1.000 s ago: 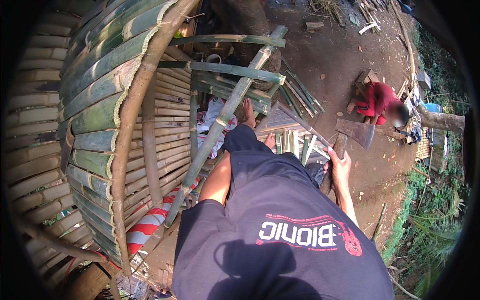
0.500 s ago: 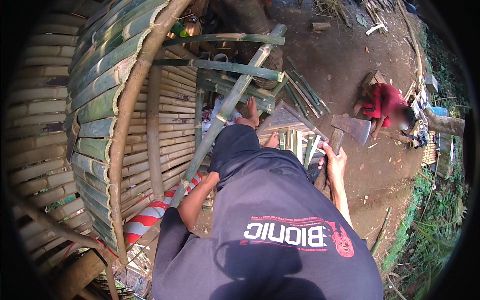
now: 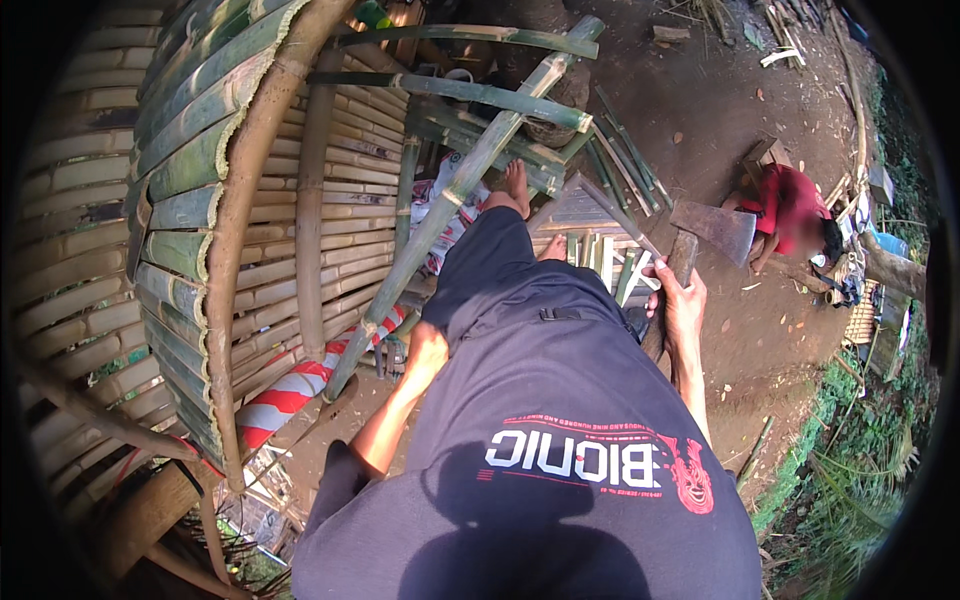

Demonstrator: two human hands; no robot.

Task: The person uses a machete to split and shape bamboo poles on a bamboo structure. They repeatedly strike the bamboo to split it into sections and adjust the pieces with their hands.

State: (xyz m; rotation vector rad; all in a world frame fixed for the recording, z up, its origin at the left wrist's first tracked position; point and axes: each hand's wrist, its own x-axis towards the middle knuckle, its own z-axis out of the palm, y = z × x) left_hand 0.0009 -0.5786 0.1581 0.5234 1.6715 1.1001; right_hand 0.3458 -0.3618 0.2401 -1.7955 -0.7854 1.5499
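1. Left hand (image 3: 428,348): out of sight one second ago; now visible against the dark shorts (image 3: 485,265), right of the slanting bamboo pole's (image 3: 455,195) lower half.
2. Left forearm (image 3: 395,405): shifted; now rises below and right of the pole's foot.
3. Left sleeve (image 3: 335,485): dropped from beside the pole's foot to below it.
4. Ground (image 3: 368,412): newly exposed between pole's foot and forearm.

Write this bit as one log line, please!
right hand: gripping axe by handle | left hand: against dark clothing | bamboo pole: slanting, left of legs | other person: in red, bent over
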